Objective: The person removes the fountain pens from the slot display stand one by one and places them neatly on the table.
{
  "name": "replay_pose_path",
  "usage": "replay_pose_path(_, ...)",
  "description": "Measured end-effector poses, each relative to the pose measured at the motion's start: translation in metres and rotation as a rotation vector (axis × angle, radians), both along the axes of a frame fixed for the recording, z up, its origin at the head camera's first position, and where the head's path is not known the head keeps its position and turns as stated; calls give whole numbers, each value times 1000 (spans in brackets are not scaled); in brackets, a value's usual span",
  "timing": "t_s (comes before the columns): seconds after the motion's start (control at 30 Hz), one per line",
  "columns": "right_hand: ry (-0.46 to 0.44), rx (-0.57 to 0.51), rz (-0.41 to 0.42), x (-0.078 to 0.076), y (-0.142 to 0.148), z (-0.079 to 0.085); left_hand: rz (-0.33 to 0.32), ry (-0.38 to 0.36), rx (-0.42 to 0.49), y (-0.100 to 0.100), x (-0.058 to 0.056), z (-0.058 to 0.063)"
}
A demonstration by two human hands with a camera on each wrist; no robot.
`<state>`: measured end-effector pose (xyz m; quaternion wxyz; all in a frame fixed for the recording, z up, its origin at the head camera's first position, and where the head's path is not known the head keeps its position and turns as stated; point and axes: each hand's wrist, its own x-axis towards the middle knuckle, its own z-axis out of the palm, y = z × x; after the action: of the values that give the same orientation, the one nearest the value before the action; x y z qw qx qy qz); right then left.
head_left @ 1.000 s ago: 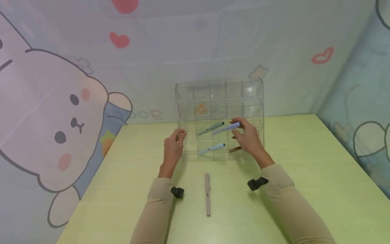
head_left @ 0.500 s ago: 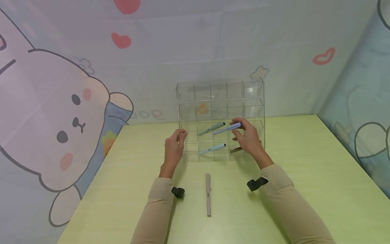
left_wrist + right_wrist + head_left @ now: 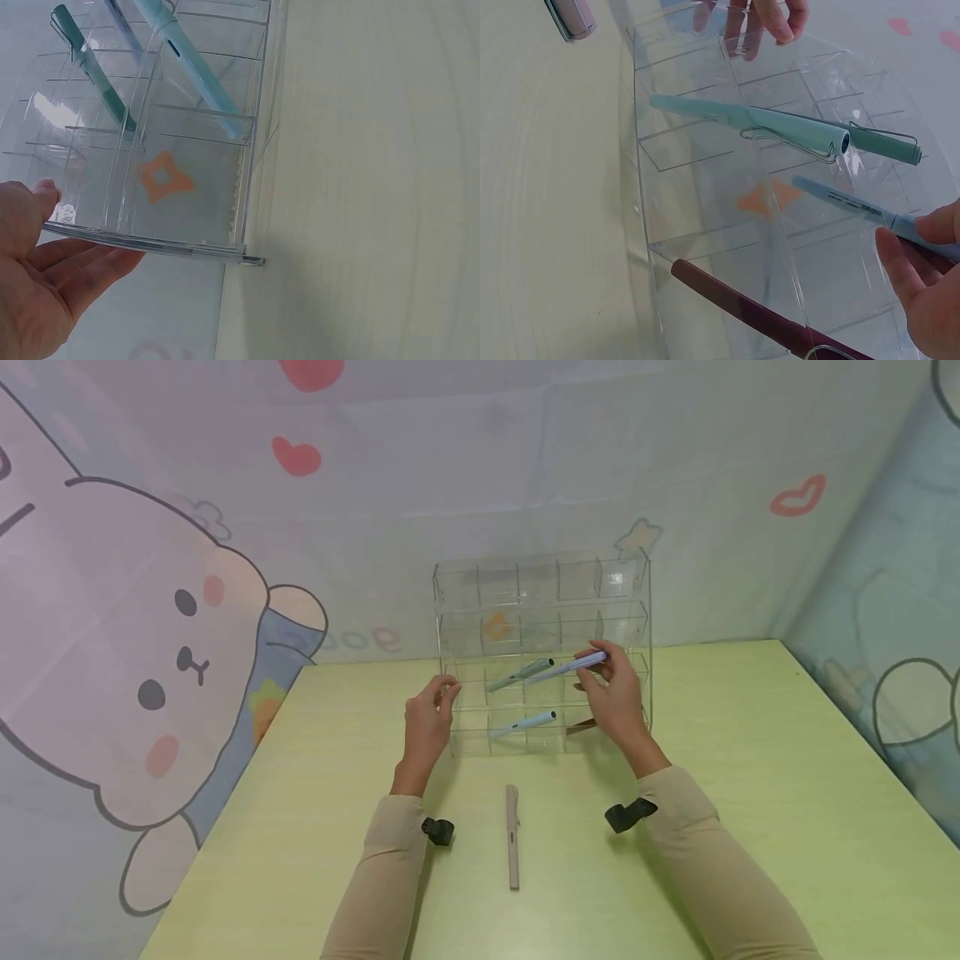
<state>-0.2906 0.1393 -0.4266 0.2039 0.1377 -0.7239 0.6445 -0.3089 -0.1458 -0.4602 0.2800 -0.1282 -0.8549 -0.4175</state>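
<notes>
Just now, a violet-blue pen (image 3: 572, 666) slants across the third tier down of a clear rack (image 3: 459, 587), its lower end at the middle compartment; whether that end touches the plastic cannot be told. The right hand (image 3: 617, 693) pinches it near its upper end between thumb and fingers. The left hand (image 3: 427, 722) grips the rack's left side edge, thumb on one face of the panel and fingers on the other, as the left wrist view shows.

Close beside the pinched pen, a green pen (image 3: 521, 676) leans in the same tier, its lower end in the second compartment from the left. Below, in the bottom tier, a light blue pen (image 3: 522, 725) tilts up to the right from the second compartment. Farther right in that tier lies a dark red-brown pen (image 3: 739, 309), partly hidden by the right hand in the head view.

In front of the rack, between the forearms, a greyish-beige pen (image 3: 512, 837) lies lengthwise on the pale yellow-green table (image 3: 750, 793). Both beige sleeves (image 3: 378, 885) have a small black camera (image 3: 630, 815) at the wrist. Behind stands a cloth backdrop (image 3: 480, 468) printed with hearts and a large cartoon animal (image 3: 142, 643).
</notes>
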Motion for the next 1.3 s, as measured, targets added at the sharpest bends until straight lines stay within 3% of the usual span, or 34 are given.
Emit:
replay_pose_path(0.37,124,-227,-76,5,10,10,-14,2,9,0,-1,1)
replay_pose_path(0.7,199,-387,-85,12,18,15,-31,5,19,0,1,0)
replay_pose_path(1.0,280,-373,-133,20,21,24,-23,1,16,-1,1,-2)
replay_pose_path(1.3,324,-448,-148,29,23,38,-33,-13,22,-1,1,0)
